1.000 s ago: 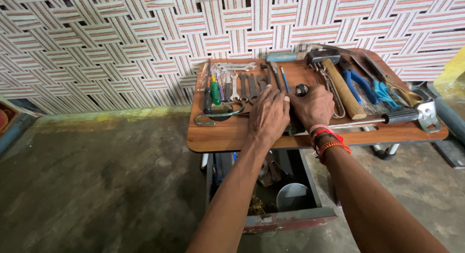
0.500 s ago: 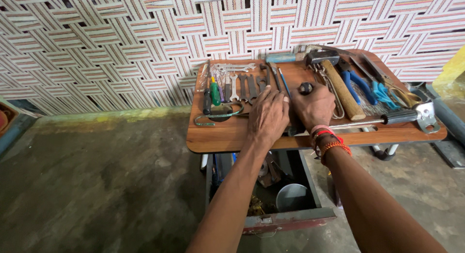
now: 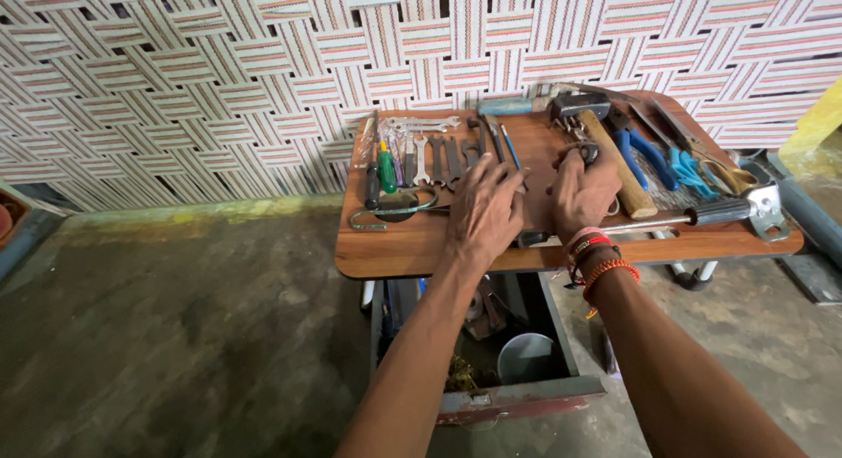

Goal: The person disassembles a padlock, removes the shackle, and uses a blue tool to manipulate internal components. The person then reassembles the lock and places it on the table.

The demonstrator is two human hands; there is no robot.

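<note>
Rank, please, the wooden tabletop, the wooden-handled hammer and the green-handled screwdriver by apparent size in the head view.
1. Wooden tabletop, by far the largest.
2. Wooden-handled hammer, with a long, thick handle.
3. Green-handled screwdriver, the smallest.
All lie at a similar distance from the camera, so the order looks dependable.

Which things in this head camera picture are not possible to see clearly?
- Head view: whatever lies under the left hand and right hand is covered by the palms.
- Dark open box below the brown wooden table: contents shadowed, partly hidden by the tabletop and arms.
- Row of grey metal wrenches: too small to size.
</note>
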